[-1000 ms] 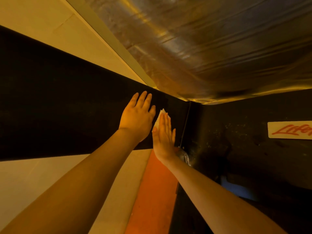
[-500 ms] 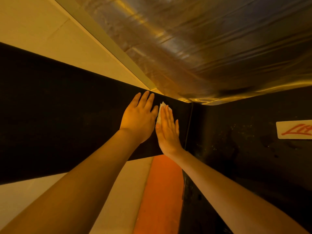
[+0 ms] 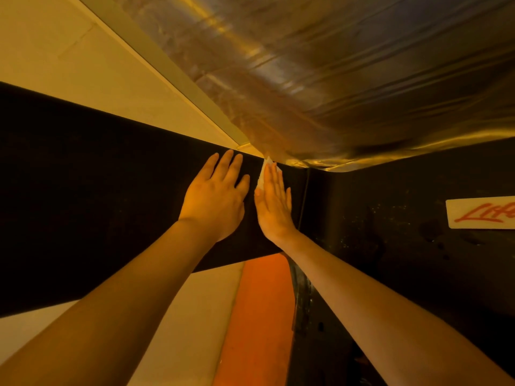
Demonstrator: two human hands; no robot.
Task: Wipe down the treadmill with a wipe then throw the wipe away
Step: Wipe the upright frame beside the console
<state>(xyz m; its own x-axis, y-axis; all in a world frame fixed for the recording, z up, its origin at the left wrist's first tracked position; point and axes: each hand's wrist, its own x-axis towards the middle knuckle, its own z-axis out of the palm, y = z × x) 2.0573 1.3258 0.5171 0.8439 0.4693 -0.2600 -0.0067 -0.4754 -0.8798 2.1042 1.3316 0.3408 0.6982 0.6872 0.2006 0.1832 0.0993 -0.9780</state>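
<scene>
Both hands (image 3: 239, 196) flat on black treadmill belt (image 3: 92, 196), right pressing wipe (image 3: 263, 174).

Gym or home workout room: black treadmill belt (image 3: 83, 176), red-lettered brand label (image 3: 482, 213).

Lighting: dim, heavy amber cast. Glare streaks on the foil-like sheet (image 3: 348, 79) above the hands. Black surfaces lose detail. Wide-angle bending at edges; focus soft.
</scene>
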